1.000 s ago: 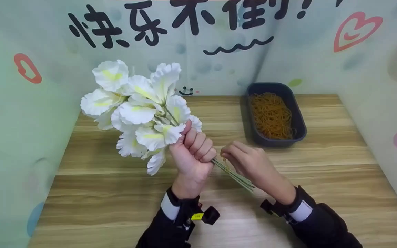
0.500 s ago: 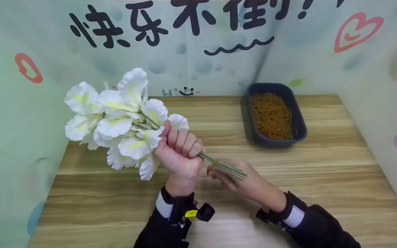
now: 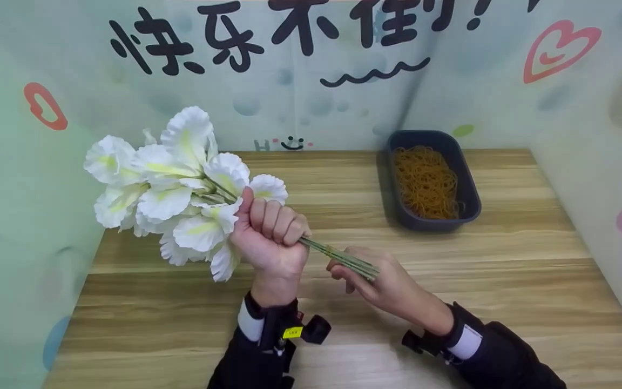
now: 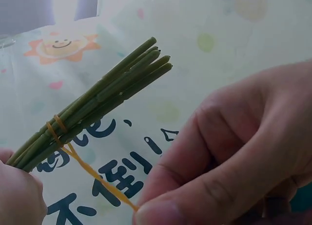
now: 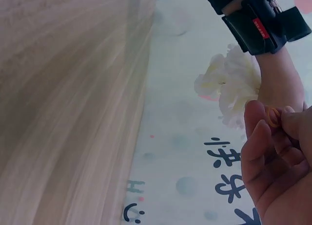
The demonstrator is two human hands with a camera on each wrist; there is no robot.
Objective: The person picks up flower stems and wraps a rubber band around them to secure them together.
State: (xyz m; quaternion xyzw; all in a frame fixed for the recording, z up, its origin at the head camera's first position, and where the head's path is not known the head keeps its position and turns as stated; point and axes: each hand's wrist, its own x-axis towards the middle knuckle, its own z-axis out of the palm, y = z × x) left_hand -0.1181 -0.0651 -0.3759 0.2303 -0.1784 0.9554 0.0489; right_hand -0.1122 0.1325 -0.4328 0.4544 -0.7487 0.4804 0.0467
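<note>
My left hand [image 3: 270, 235] grips a bunch of white artificial flowers [image 3: 168, 194] with yellow-streaked petals, the blooms leaning to the left. Out of its fist, toward the lower right, run the green stems [image 4: 105, 98]. In the left wrist view an orange rubber band [image 4: 100, 178] loops round the stems and stretches, twisted, down to my right hand [image 4: 234, 152]. That hand pinches the band's end between thumb and forefinger. The right wrist view also shows a small loop of the rubber band [image 5: 274, 117] at the fingertips of the right hand [image 5: 278, 157].
A dark blue plastic box [image 3: 470, 200] full of rubber bands [image 3: 424, 181] stands at the back right of the wooden table [image 3: 527, 281]. Printed cloth walls [image 3: 311, 81] rise behind and at both sides.
The left hand with the flowers has moved left and the blooms have dropped slightly. The right hand has gone from above the stems to below them, and the band now circles the stems.
</note>
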